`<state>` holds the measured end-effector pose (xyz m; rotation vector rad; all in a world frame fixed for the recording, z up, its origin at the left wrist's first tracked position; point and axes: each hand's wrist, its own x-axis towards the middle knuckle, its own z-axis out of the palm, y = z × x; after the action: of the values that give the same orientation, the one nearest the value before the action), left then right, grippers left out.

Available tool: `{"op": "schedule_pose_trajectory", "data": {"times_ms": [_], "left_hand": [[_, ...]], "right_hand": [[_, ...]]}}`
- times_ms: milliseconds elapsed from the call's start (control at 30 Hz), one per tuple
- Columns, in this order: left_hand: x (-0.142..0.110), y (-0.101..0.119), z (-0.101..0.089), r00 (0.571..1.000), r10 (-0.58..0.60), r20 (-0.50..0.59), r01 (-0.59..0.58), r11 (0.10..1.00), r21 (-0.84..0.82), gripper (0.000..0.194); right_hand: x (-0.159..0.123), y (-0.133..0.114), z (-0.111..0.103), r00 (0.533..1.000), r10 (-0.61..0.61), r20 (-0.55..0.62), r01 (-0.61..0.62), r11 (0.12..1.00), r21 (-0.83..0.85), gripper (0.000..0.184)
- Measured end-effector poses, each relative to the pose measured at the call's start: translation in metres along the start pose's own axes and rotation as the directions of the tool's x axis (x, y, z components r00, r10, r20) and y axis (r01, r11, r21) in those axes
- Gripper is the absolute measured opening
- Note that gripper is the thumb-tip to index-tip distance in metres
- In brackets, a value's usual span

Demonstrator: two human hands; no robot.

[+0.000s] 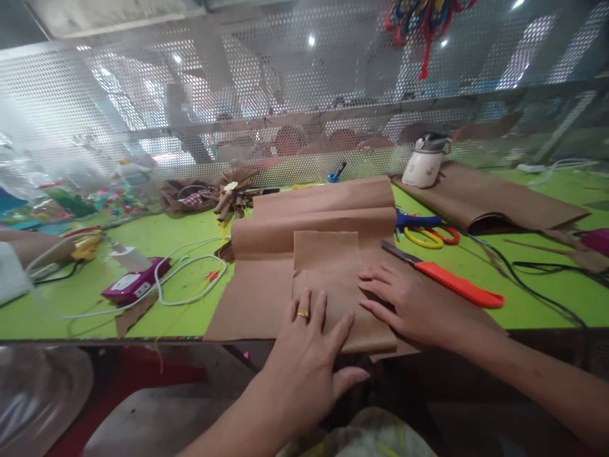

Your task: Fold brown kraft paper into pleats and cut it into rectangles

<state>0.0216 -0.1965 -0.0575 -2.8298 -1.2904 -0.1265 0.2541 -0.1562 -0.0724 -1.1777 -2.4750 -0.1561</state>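
A smaller piece of brown kraft paper lies on top of a larger brown sheet, whose far part curls over in a roll. My left hand, with a ring on one finger, rests on the smaller piece near the table's front edge, its fingers spread. Flat on that same piece, at its right side, lies my right hand, fingers stretched out. Just beyond the right hand a utility knife with an orange handle lies on the paper, its blade pointing left. Neither hand holds anything.
Scissors with coloured handles lie right of the roll. A white bottle stands on folded brown paper at the back right. To the left are a purple power strip and a looped white cable. A perforated metal screen rises behind.
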Motion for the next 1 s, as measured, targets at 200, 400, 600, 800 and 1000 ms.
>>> {"op": "schedule_pose_trajectory", "data": {"times_ms": [200,400,600,800,1000], "left_hand": [[-0.001,0.000,0.002,1.000,0.009,-0.009,-0.009,1.000,0.000,0.068],[-0.002,-0.002,0.004,0.999,0.032,-0.010,-0.032,0.999,0.041,0.071],[0.002,-0.002,-0.006,0.999,0.051,0.018,-0.052,0.997,0.052,0.074],[0.004,0.002,-0.001,0.999,0.040,0.015,-0.041,0.995,0.095,0.075],[0.007,0.001,-0.002,0.998,0.060,0.013,-0.061,0.988,0.140,0.068]], "right_hand": [[0.000,-0.001,-0.002,1.000,0.015,0.010,-0.015,1.000,0.007,0.026],[0.000,0.005,-0.003,0.998,0.055,0.011,-0.056,0.995,0.086,0.025],[-0.011,-0.021,-0.029,0.999,-0.049,0.008,0.047,0.985,0.164,0.028],[-0.032,-0.064,-0.016,0.990,-0.139,-0.011,0.139,0.989,0.048,0.039],[-0.029,-0.068,-0.003,0.990,-0.129,-0.063,0.127,0.991,-0.044,0.033]]}}
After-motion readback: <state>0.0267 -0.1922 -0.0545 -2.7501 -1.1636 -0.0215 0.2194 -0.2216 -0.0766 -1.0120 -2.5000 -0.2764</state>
